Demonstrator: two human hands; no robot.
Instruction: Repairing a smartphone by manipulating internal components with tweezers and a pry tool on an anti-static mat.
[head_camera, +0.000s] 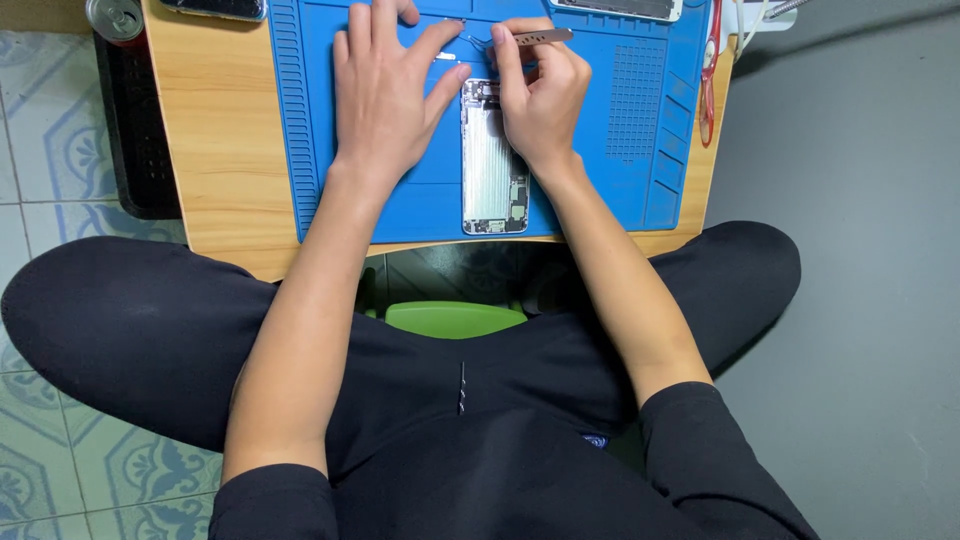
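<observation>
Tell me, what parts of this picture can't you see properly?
Head view:
- Tweezer tips: the tweezers show above the right hand, but what they pinch is too small to tell.
- Top of the opened phone: covered by both hands; the left hand lies flat beside it.
- Drink can, two flat devices and scissors: cut off by the top edge.
- Phone's inner parts: too small to tell apart.

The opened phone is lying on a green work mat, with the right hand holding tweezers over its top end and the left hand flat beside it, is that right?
Not quite: the work mat is blue, not green, as the head view shows. The rest holds: the opened phone lies on it, the right hand holds tweezers over its top end, and the left hand rests flat beside it.
</observation>
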